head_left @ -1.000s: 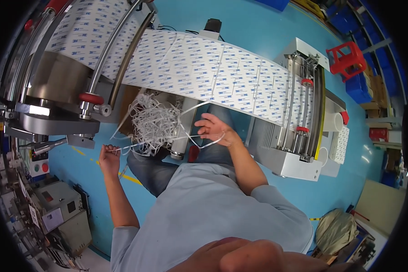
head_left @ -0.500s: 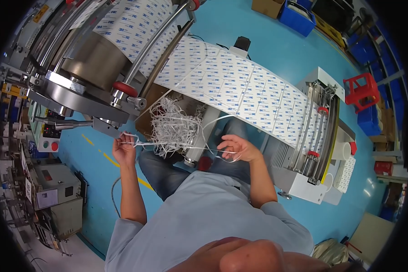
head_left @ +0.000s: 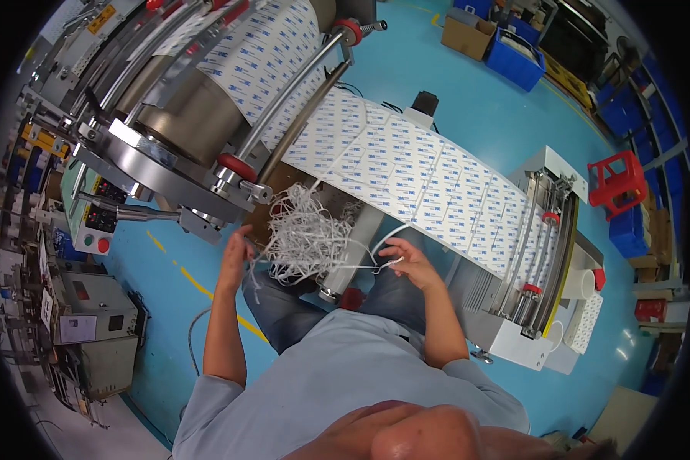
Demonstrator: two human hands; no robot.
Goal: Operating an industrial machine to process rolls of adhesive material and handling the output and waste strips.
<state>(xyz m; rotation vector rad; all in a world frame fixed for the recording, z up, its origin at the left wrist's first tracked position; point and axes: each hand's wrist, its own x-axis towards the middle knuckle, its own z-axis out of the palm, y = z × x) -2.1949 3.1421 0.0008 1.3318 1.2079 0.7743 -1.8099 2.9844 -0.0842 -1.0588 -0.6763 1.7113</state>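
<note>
A loose tangled ball of thin white strips (head_left: 303, 238) hangs at the front of the machine, above my thighs. My left hand (head_left: 235, 257) is at the ball's left side, fingers stretched upward; a loose strip end dangles next to it. To the right of the ball, my right hand (head_left: 411, 264) has its fingers bent, with a white strip (head_left: 368, 267) between thumb and fingers that runs back to the ball. Another strip curves from the right hand's area up to the edge of the printed white web (head_left: 414, 172).
At the upper left are machine rollers (head_left: 195, 115) with a red-collared bar. The web runs right to a second roller unit (head_left: 540, 253). A control box (head_left: 96, 222) with buttons stands at left. Farther off are a red stool (head_left: 617, 180), a blue bin (head_left: 514, 61) and a cardboard box (head_left: 468, 37).
My left hand has moved right, closer to the ball, and its fingers have loosened from the strip. The right hand has shifted slightly, still with a strip. The view has turned a little.
</note>
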